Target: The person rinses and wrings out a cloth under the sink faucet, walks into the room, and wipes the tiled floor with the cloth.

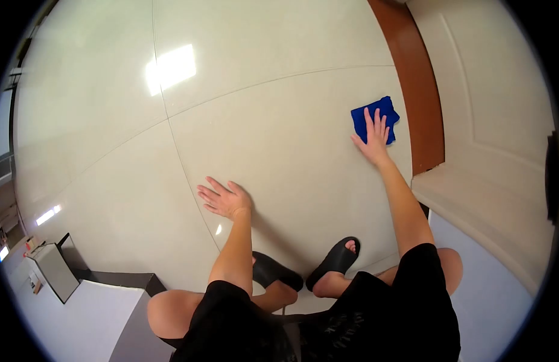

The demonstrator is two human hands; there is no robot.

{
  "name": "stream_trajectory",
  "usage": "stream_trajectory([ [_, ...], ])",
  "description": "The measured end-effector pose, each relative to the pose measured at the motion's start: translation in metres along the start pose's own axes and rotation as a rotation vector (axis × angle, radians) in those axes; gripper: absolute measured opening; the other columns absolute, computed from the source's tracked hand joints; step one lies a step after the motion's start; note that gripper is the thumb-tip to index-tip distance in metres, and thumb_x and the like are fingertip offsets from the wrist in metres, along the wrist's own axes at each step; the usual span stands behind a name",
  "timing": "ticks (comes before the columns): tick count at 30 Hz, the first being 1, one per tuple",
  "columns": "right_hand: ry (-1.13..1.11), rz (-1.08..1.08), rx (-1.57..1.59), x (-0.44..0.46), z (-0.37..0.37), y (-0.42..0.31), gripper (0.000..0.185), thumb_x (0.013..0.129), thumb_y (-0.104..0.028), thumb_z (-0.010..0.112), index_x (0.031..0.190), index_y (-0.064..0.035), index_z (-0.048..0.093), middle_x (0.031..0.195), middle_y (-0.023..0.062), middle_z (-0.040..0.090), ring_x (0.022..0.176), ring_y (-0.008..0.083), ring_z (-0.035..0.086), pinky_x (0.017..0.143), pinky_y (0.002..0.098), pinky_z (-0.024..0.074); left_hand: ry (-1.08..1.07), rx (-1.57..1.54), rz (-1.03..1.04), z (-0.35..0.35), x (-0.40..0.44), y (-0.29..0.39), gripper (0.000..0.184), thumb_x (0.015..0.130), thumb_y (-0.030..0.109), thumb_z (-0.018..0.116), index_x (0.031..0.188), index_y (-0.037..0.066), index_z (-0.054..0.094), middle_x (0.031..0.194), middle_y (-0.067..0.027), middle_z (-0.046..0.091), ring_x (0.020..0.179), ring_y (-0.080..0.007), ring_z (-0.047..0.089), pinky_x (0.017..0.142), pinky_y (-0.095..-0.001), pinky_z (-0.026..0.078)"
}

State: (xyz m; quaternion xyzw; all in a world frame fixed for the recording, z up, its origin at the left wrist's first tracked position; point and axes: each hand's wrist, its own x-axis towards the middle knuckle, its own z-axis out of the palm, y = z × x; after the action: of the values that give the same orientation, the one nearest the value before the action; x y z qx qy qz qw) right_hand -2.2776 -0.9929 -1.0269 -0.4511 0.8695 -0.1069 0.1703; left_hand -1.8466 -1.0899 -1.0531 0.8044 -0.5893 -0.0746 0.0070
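Note:
A blue cloth [359, 119] lies on the tiled floor at the right, close to a brown strip along the wall. My right hand [374, 140] rests flat over it with the fingers spread, covering part of the cloth. To the left, my left hand [224, 198] holds nothing; its fingers are stretched apart just over the pale tiles [279, 139]. Whether it touches the floor I cannot tell.
A brown baseboard strip [419, 90] and a cream panel [472, 78] border the floor on the right. My feet wear black slippers [338, 260] below my hands. A white surface with a grey box [55, 271] is at the lower left.

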Motion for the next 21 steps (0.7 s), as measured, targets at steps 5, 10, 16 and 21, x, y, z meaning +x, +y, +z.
stream_trajectory([
  [5,0.272,0.316,-0.094,0.013,0.019,-0.010,0.078,0.104,-0.057,0.048,0.166,-0.0185,0.022,0.173,0.0197,0.013,0.158,0.0467,0.004,0.123,0.0666,0.0058,-0.037,0.022,-0.006,-0.003,-0.001,-0.002,0.073,0.102,0.043,0.047,0.166,0.016,0.024,0.174,-0.0173,0.011,0.161,-0.0345,0.009,0.127,-0.0562,0.007],
  [10,0.196,0.677,-0.106,0.064,0.032,-0.005,0.082,0.105,-0.063,0.036,0.165,-0.0089,0.023,0.172,0.0228,0.014,0.158,0.0446,0.008,0.125,0.0609,0.0113,-0.005,0.011,-0.003,-0.004,0.001,0.003,0.074,0.101,0.042,0.047,0.166,0.015,0.023,0.174,-0.0174,0.011,0.161,-0.0348,0.008,0.126,-0.0572,0.007],
  [16,0.429,0.277,-0.288,0.096,0.063,-0.057,0.065,0.106,-0.048,0.044,0.156,-0.0068,0.043,0.163,0.0205,0.039,0.151,0.0415,0.035,0.120,0.0585,0.0278,-0.001,0.029,0.000,-0.001,0.001,0.003,0.076,0.101,0.043,0.047,0.166,0.015,0.022,0.174,-0.0175,0.009,0.161,-0.0348,0.008,0.126,-0.0575,0.006],
  [21,0.341,-0.163,-0.206,0.131,0.087,-0.186,0.057,0.100,-0.037,0.053,0.149,-0.0085,0.051,0.158,0.0176,0.047,0.147,0.0372,0.041,0.116,0.0568,0.0344,-0.005,0.028,0.012,-0.003,0.001,0.003,0.076,0.101,0.043,0.048,0.166,0.014,0.022,0.174,-0.0176,0.009,0.161,-0.0348,0.008,0.126,-0.0575,0.006],
])
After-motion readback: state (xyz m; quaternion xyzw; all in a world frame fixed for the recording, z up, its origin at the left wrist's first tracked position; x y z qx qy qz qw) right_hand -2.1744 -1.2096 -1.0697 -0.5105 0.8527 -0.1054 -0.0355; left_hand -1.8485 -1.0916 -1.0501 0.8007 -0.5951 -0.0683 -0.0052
